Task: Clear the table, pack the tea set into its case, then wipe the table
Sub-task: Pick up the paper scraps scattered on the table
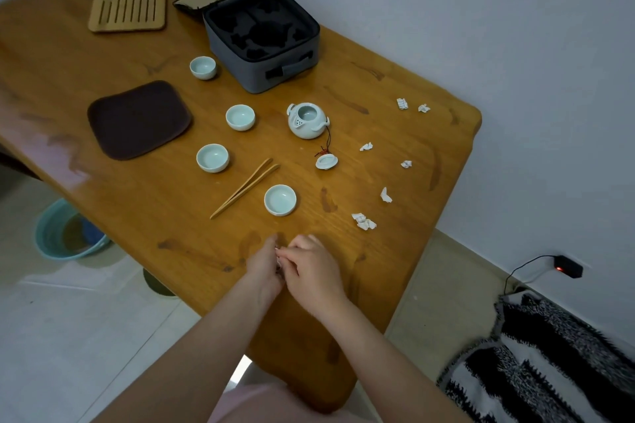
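Case point(261, 41) stands open, black foam recesses exposed. Four cups point(240, 117), the unlidded teapot point(307, 120) and its corded lid point(326, 161) sit on the table point(154, 209) before the case. Farther from it, left hand point(263, 266) and right hand point(314, 269) meet, pinching a small white scrap point(278, 260).

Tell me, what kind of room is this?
Probably a room in someone's home: a wooden table with a teapot and cups, a basin on the tiled floor, a striped blanket by the wall.

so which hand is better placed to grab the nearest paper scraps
Right, probably. The right hand lies closer to the nearest paper scraps, which sit off to its right; the left hand would have to cross over it.
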### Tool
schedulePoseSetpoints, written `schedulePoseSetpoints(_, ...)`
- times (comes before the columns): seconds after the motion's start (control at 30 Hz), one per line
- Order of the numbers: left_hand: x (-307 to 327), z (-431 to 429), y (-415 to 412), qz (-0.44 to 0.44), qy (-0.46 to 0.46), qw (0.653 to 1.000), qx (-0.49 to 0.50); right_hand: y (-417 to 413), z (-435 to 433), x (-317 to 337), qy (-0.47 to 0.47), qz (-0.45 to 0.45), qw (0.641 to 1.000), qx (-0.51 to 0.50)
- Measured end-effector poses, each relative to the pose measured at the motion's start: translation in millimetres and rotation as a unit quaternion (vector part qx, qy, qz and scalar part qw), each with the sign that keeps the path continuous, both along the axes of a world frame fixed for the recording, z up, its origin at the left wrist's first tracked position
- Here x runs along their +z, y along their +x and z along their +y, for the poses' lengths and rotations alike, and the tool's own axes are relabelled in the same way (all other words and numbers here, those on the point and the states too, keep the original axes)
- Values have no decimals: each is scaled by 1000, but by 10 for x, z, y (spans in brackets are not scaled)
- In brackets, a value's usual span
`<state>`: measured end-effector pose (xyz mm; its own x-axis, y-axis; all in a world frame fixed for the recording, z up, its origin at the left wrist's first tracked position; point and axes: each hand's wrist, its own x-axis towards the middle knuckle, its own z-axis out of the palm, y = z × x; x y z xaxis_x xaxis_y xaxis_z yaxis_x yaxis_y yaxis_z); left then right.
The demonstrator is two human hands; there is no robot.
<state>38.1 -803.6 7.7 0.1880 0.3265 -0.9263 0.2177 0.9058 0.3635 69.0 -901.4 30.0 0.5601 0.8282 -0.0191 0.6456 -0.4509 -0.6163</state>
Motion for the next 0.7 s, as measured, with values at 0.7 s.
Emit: schedulePoseSetpoints(0.7,-7,-332,790,-92,-15,992,87,1616,-561,-699,-130,-202,965,-105)
